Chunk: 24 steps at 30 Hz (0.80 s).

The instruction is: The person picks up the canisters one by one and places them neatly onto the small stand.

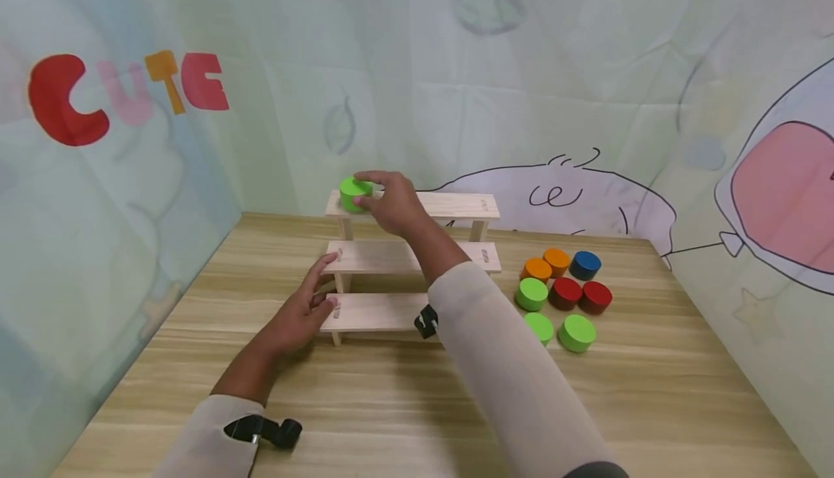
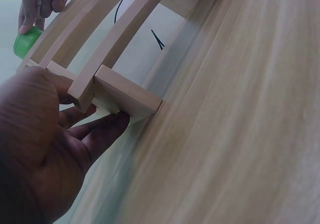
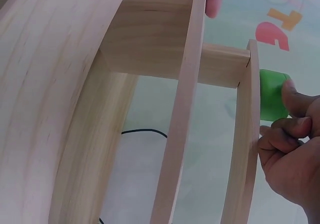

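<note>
A three-step wooden rack (image 1: 384, 256) stands on the table. My right hand (image 1: 396, 204) pinches a green round block (image 1: 352, 194) between thumb and index finger at the left end of the top step. In the right wrist view the block (image 3: 273, 95) sits against that step's board, and the other fingers are curled beside its edge. My left hand (image 1: 296, 319) grips the left side of the rack, thumb at the lowest step and fingers along the side. The left wrist view shows its fingertips (image 2: 120, 121) touching the side panel.
Right of the rack, several round blocks lie on the table: green (image 1: 576, 333), red (image 1: 596, 297), orange (image 1: 556, 262) and one blue block (image 1: 585, 265). A printed curtain (image 1: 404, 87) hangs behind the table. My right sleeve (image 1: 508, 369) covers part of the rack's right side.
</note>
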Available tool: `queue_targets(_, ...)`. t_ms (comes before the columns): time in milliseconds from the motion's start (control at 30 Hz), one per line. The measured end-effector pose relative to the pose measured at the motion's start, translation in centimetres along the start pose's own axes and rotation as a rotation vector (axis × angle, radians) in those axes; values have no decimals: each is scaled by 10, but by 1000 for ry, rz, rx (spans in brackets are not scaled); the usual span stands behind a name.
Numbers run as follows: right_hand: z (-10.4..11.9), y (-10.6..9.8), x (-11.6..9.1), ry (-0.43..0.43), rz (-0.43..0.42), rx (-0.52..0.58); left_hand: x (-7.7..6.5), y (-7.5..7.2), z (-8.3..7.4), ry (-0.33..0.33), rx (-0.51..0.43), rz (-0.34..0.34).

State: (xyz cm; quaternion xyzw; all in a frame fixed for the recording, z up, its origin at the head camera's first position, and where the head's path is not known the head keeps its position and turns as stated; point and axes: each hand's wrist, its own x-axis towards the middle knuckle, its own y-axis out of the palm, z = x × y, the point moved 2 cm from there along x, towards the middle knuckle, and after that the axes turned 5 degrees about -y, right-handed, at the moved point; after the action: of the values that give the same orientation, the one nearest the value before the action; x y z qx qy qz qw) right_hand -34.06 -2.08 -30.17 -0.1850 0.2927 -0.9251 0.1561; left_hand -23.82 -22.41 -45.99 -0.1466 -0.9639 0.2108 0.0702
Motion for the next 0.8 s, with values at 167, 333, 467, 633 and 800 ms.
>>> queue_targets(167,0,-6,-4,-20,-35,-1,1,-1,-2,3,31,-6)
queue_targets(333,1,-14,-10,-16,-63,27,0,-3,-5,27,41,-12)
queue_targets(467,1,-19,-16,-11,-81,36,1,-3,-5,36,36,-14)
queue_targets(633,1,-26,-27,-17,-104,46,1,-3,-4,34,22,-14)
queue_targets(800,-2,-38,-43,-21,-126,104,0,-1,-3,20,4,-6)
